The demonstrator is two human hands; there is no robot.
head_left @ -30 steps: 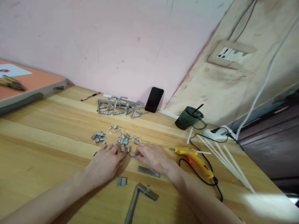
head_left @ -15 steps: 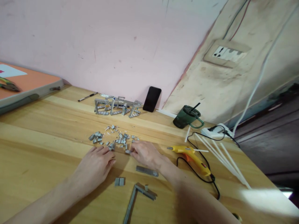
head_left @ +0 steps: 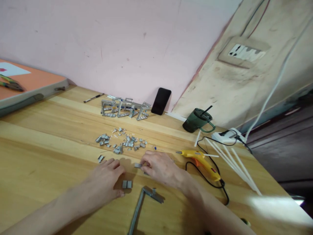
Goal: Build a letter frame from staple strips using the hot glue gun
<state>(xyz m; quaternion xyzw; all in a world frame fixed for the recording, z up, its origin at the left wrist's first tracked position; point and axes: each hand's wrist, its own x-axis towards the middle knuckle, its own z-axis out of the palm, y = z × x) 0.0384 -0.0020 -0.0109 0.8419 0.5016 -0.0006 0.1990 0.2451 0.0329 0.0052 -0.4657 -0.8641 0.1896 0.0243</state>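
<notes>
My right hand [head_left: 158,164] pinches a small grey metal piece [head_left: 138,165] just above the wooden table. A grey strip behind it is mostly hidden by the hand. My left hand [head_left: 106,176] rests low over the table, thumb spread away from the fingers, holding nothing. One small grey piece [head_left: 100,159] lies beyond its fingertips. To the right of its thumb sits a pair of square grey pieces [head_left: 127,184], side by side. Nearer me lies a bent grey metal strip [head_left: 137,209] with a short arm. Beyond both hands is a scattered pile of small grey pieces [head_left: 130,141].
A yellow glue gun [head_left: 201,162] with a black cord and white glue sticks [head_left: 236,163] lie at right. Behind are a green mug [head_left: 197,120], a power strip [head_left: 227,135], a phone [head_left: 161,101], metal frames [head_left: 124,107] and a pen [head_left: 93,98]. Pliers [head_left: 11,83] lie far left.
My right hand has drawn back from the pile with a piece. My left thumb has spread from the fingers, and a small piece now lies beyond that hand. The view has shifted slightly.
</notes>
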